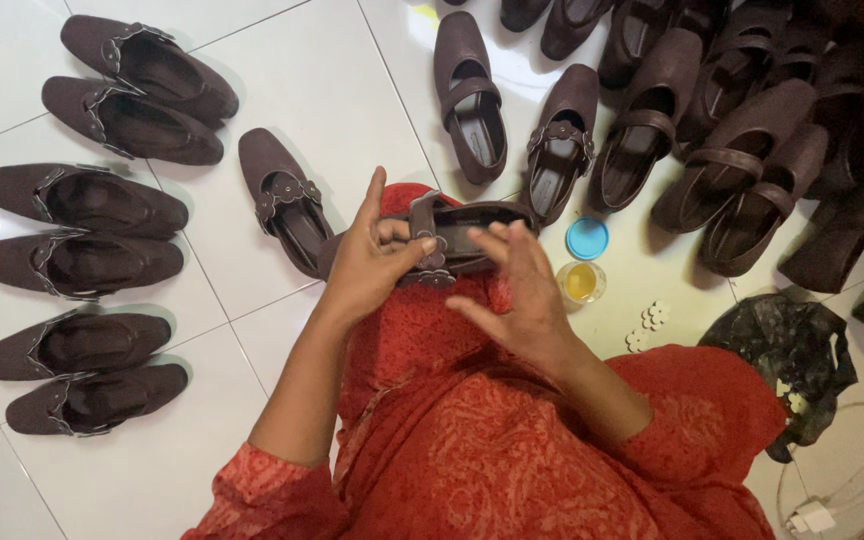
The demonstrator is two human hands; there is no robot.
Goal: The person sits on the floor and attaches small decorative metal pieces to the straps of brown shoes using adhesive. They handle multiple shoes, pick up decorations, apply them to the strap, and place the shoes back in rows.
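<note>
White glossy floor tiles (282,80) fill the scene, with a person in a red patterned garment (512,440) sitting on them. Over the lap, the left hand (372,262) grips a dark brown shoe (452,232) from its left end, thumb pressed on the flower-shaped strap piece and fingers wrapped round the far side. The right hand (514,300) is at the shoe's right part, fingers half spread and curved, fingertips touching its near edge rather than closing round it.

Just right of the hands, on the floor, stands a small clear jar of yellowish liquid (582,283), with a blue lid (587,238) lying just beyond it. Near the jar to the right lie small white flower-shaped pieces (649,322). A single brown shoe (284,198) lies just left of the held one. Farther left, six matching shoes (82,250) sit in pairs in a column. Far and right, a crowded group of shoes (692,130) spreads out. At the near right lie a dark crumpled plastic bag (792,355) and a clear bag (852,480).
</note>
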